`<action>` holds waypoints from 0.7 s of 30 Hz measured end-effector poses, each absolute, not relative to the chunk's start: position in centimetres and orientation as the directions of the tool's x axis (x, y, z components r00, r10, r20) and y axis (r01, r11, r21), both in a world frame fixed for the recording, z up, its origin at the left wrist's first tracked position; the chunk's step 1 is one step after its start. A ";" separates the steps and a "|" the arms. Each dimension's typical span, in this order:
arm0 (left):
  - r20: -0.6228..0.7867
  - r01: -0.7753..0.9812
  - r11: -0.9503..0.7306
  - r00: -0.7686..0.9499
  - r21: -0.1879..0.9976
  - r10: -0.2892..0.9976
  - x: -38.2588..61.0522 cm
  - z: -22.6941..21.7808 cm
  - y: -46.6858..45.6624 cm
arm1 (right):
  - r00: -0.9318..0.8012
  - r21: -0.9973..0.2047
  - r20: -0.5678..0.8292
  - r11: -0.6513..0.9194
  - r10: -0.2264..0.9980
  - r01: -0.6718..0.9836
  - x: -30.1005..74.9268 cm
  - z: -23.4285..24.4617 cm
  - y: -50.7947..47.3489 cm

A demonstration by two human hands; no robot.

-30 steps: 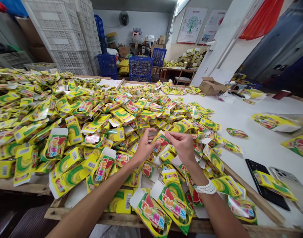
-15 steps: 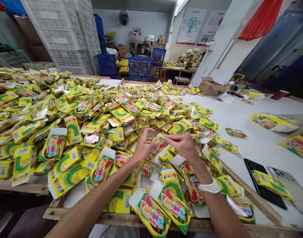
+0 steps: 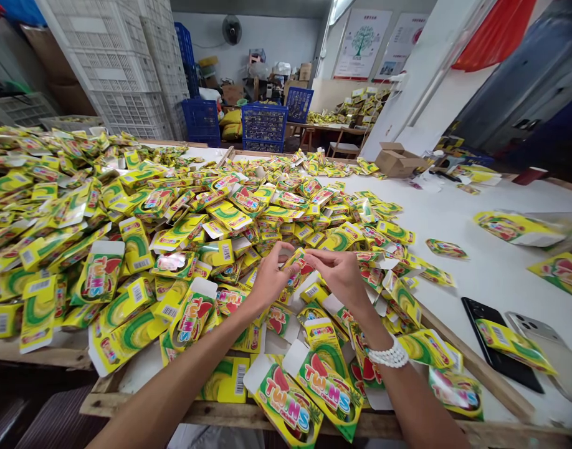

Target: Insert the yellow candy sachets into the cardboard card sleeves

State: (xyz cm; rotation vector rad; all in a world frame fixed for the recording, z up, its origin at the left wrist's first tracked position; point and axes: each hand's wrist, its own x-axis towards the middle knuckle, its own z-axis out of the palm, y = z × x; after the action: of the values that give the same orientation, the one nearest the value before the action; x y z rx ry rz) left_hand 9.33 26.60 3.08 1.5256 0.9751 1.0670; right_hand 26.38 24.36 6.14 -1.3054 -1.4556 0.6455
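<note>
Tree poster (image 3: pixel 362 43) just left of white pillar (image 3: pixel 424 75), chair (image 3: pixel 346 148) lower left of it. Strip light (image 3: pixel 341 7) up left of pillar. Farther left: pale back wall (image 3: pixel 295 43), fan (image 3: pixel 232 30) on it, blue crates (image 3: pixel 264 121) below, then white crate stack (image 3: pixel 118 68). Red sheet (image 3: pixel 495 40) hanging right of pillar.

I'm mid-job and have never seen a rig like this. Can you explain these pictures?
No machine here: a person works bare-handed, and every picture comes from one camera worn on the head, looking forward and down. On the white table lies a big heap of cartons. The left hand holds one small carton; the right hand pinches its upper end. A beaded bracelet circles the right wrist. Farther right, another carton overlaps a black phone and a pale phone.
</note>
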 end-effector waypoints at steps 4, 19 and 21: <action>0.261 0.130 -0.324 0.356 0.937 0.897 9.5 2.9 26.3 | 0.172 -0.860 0.370 0.266 0.913 0.436 26.1 5.7 24.3; 0.272 0.063 -0.319 0.382 0.946 0.883 9.5 3.0 26.3 | 0.279 -0.961 0.245 0.195 0.929 0.194 26.8 5.5 24.8; 0.276 0.059 -0.323 0.390 0.945 0.878 9.6 2.8 26.3 | 0.268 -0.947 0.275 0.211 0.923 0.242 26.9 5.7 24.7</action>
State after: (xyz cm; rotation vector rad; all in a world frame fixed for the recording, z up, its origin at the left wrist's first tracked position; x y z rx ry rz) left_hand 9.55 26.33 2.83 1.6837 0.8347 1.0634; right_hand 26.90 24.74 5.67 -1.2966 -1.2354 0.6971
